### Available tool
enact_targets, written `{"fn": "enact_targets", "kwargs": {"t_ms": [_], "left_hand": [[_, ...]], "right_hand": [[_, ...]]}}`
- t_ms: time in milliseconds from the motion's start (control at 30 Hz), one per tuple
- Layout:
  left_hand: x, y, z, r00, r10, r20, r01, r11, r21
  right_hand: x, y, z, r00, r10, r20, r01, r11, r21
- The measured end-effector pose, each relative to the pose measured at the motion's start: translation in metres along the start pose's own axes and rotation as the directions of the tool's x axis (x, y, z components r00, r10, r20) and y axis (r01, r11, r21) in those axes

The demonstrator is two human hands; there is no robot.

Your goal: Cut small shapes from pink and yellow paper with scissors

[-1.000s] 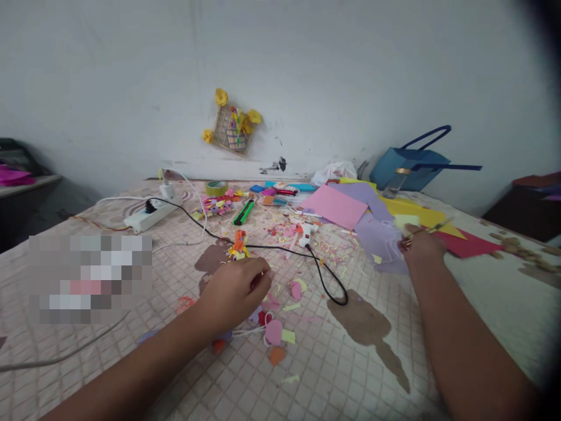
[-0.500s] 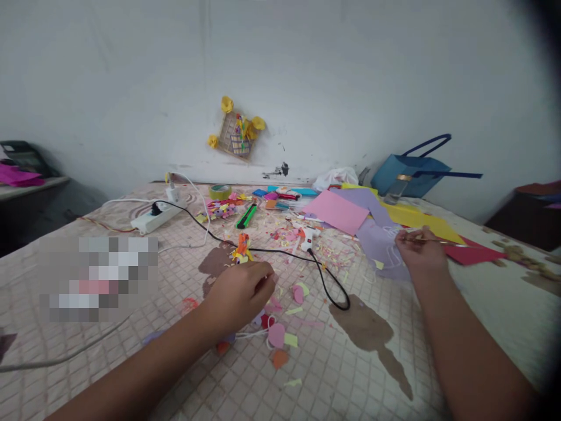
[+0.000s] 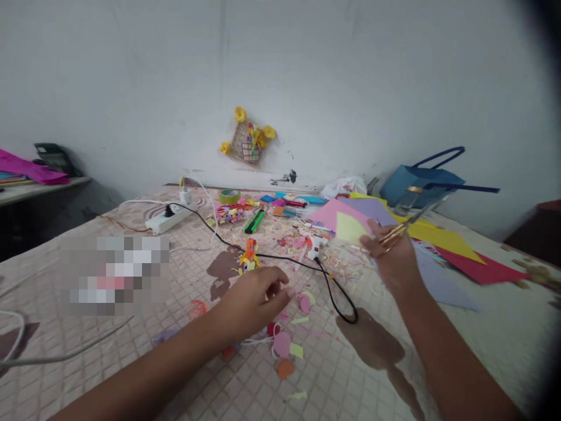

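My left hand (image 3: 258, 298) hovers over the table, fingers loosely curled, with a small gap at the tips and nothing visible in them. Just beyond it stands a small orange and yellow paper piece (image 3: 249, 255). Below its fingers lie paper cut-outs, among them a pink one (image 3: 281, 345) by a white string. To the right, my right hand (image 3: 392, 251) is closed on gold-handled scissors (image 3: 394, 233), their blades pointing up and away. A pale yellow paper (image 3: 350, 228) is at its fingertips, apparently pinched there too.
A white glue gun (image 3: 314, 247) lies mid-table, its black cord looping toward me. Behind are a green cutter (image 3: 254, 221), a tape roll (image 3: 229, 196) and a white power strip (image 3: 169, 219). Purple paper (image 3: 438, 280), red paper (image 3: 486, 266) and a blue bag (image 3: 421, 181) are on the right.
My right hand has moved left and lifted the scissors; the pale yellow paper now shows at its fingertips. My left hand's fingers have parted slightly. The whole view has shifted a little.
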State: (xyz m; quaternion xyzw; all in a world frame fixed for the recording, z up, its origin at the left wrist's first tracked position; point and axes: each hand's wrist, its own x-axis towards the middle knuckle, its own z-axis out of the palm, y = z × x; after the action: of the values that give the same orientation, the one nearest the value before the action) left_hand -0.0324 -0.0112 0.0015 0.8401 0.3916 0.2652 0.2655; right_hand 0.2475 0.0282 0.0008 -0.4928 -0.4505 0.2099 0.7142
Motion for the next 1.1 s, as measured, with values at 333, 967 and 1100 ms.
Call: {"fn": "enact_targets", "kwargs": {"t_ms": [333,967,1100], "left_hand": [[-0.001,0.005,0.006,0.960,-0.277,-0.040,0.159,0.656,-0.738],[0.002,0.006,-0.010,0.935,-0.308,-0.173,-0.071,0.316,-0.946],[0.002,0.005,-0.001,0.948,-0.296,-0.117,-0.028,0.289,-0.957]], "right_hand": [[-0.110,-0.032,0.052,0.720,-0.079,0.689,0.197,0.976,-0.094],[-0.113,-0.042,0.055,0.468,0.224,0.855,-0.041,0.972,-0.232],[-0.118,-0.037,0.054,0.469,0.184,0.864,-0.049,0.982,-0.183]]}}
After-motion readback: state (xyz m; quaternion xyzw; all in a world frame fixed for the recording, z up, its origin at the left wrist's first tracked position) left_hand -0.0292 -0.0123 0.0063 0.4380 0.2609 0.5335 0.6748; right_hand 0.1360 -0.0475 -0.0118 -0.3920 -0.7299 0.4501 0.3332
